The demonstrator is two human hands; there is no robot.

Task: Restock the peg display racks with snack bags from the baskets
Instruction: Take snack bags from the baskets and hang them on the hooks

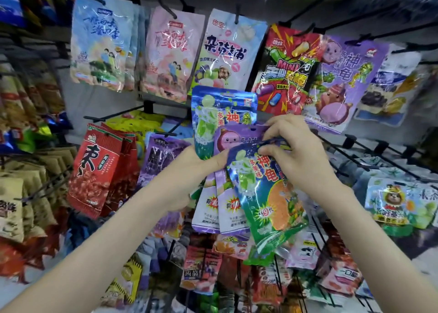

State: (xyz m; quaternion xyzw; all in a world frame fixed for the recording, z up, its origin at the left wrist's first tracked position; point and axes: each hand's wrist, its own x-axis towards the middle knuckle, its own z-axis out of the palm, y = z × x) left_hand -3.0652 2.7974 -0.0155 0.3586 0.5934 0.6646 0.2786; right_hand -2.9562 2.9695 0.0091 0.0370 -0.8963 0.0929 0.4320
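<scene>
snack bags [265,194] btwn hands, racks [166,104] behind

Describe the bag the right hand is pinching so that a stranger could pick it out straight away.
Start at the red mini-candy bag hanging in the top peg row, then drop to the two hands below it. The left hand grips a fan of purple and blue bags; the right hand pinches the top edge of the frontmost, a glossy blue-and-green foil bag. Alone in the fan, it shows a large orange slice.

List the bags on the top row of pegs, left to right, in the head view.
Pale blue bag → pink bag → white bag with green fruit → red MINI bag → purple bag → white and blue bag.
</scene>
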